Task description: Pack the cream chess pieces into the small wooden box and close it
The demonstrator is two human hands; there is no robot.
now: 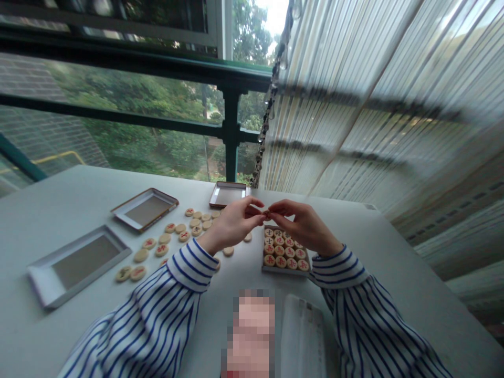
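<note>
My left hand (pixel 233 223) and my right hand (pixel 301 224) meet above the table, and their fingertips pinch one small round chess piece (pixel 266 214) between them. Right under them lies a small square box (pixel 284 251) filled with rows of round wooden pieces with red marks. More loose round pieces (pixel 179 233) lie scattered on the white table (pixel 79 199) to the left of my left hand. Both my sleeves are white with blue stripes.
Three shallow lids or trays lie on the table: a long one (pixel 76 262) at the near left, one (pixel 145 209) behind it, one (pixel 228 194) at the far edge. A folded white sheet (pixel 303 331) lies near me. Behind are a window railing and a striped curtain.
</note>
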